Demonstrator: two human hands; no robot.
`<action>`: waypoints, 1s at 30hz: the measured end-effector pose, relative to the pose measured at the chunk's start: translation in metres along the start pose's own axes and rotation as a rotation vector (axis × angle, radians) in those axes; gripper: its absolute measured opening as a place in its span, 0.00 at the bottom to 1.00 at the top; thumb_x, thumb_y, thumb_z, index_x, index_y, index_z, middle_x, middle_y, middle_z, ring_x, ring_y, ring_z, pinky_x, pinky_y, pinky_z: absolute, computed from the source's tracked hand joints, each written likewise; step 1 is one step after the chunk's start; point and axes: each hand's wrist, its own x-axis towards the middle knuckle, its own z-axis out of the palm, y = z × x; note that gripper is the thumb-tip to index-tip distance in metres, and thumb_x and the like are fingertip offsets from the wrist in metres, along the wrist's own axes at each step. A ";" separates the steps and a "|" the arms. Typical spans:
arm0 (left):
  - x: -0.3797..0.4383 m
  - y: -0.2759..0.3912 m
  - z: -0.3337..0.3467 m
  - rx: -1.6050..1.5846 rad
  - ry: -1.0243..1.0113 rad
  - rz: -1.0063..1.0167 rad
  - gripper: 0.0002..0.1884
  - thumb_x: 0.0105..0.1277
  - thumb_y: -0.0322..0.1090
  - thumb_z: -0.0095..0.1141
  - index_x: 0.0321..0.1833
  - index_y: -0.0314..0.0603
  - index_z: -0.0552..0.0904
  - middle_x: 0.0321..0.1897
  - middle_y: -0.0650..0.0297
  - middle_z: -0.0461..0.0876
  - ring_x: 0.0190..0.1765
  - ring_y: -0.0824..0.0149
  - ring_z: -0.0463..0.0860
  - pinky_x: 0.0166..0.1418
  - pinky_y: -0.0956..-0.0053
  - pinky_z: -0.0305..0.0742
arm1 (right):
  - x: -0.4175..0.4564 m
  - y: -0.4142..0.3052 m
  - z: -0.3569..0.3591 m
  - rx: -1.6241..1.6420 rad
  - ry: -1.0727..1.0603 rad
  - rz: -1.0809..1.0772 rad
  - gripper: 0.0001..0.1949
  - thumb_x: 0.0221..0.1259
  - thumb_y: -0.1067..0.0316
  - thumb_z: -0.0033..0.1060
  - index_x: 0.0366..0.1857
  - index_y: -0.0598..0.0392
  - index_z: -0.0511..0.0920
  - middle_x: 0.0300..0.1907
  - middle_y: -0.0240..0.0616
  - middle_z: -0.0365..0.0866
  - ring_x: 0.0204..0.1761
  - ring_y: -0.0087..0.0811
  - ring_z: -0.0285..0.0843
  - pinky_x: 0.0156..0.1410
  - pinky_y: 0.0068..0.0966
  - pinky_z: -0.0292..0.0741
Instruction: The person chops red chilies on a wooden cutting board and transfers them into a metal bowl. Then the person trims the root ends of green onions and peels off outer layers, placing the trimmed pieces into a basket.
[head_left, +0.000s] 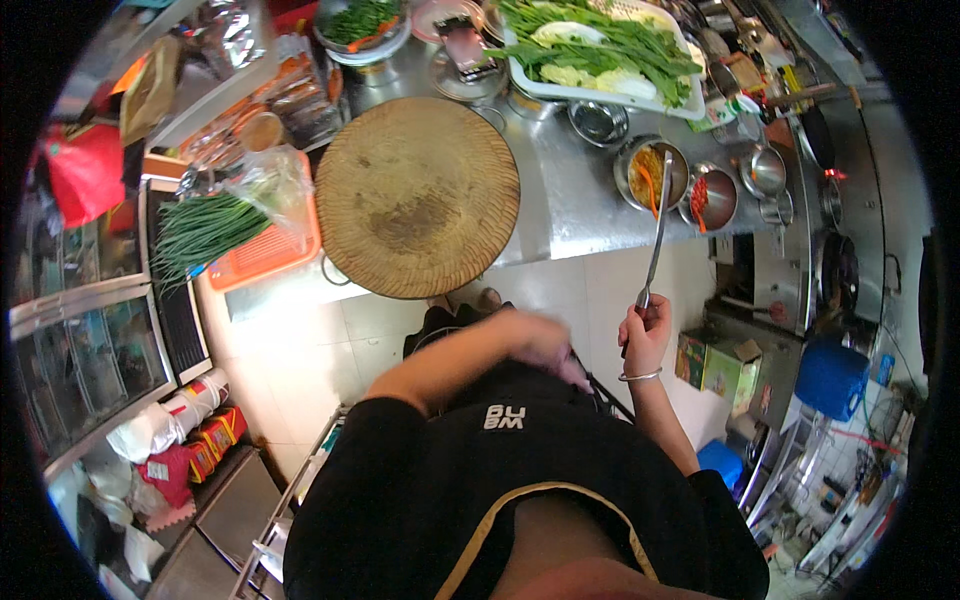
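Note:
My right hand (648, 334), with a bracelet at the wrist, grips the dark handle of a long metal-bladed tool (658, 240). It looks like a knife seen nearly edge-on, its tip pointing away from me over the steel bowls. My left hand (546, 346) is blurred and reaches across my waist, close against the black apron (517, 382). Whether its fingers hold anything cannot be made out. Beyond it, a thick round wooden chopping board (420, 195) rests at the front of the steel counter (562, 195), its middle stained dark.
Steel bowls of yellowish sauce (646, 176) and chopped red pepper (699, 196) stand right. A white tray of leafy greens (600, 56) is behind. Left of the board, green stalks (206, 232) lie by an orange basket (270, 259). A phone (463, 49) rests on a lid.

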 end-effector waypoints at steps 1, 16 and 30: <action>-0.002 -0.008 0.026 0.011 -0.149 -0.038 0.22 0.62 0.56 0.57 0.46 0.46 0.88 0.44 0.52 0.86 0.48 0.52 0.85 0.52 0.57 0.78 | 0.006 -0.001 0.007 0.009 -0.058 -0.026 0.12 0.63 0.80 0.53 0.46 0.56 0.66 0.27 0.31 0.68 0.18 0.19 0.65 0.19 0.17 0.64; -0.400 -0.022 0.021 -1.145 1.375 -0.374 0.11 0.66 0.37 0.59 0.41 0.34 0.83 0.33 0.59 0.85 0.34 0.67 0.83 0.40 0.73 0.79 | 0.004 0.035 0.179 -0.114 -0.516 0.005 0.10 0.61 0.77 0.56 0.41 0.56 0.67 0.25 0.31 0.70 0.15 0.20 0.65 0.16 0.19 0.62; -0.450 -0.223 -0.103 0.539 1.613 -0.652 0.16 0.54 0.20 0.52 0.46 0.34 0.84 0.45 0.48 0.84 0.50 0.47 0.82 0.58 0.57 0.75 | 0.052 0.060 0.294 -0.921 -0.002 -0.309 0.16 0.57 0.65 0.62 0.46 0.60 0.74 0.40 0.54 0.81 0.43 0.53 0.80 0.51 0.41 0.75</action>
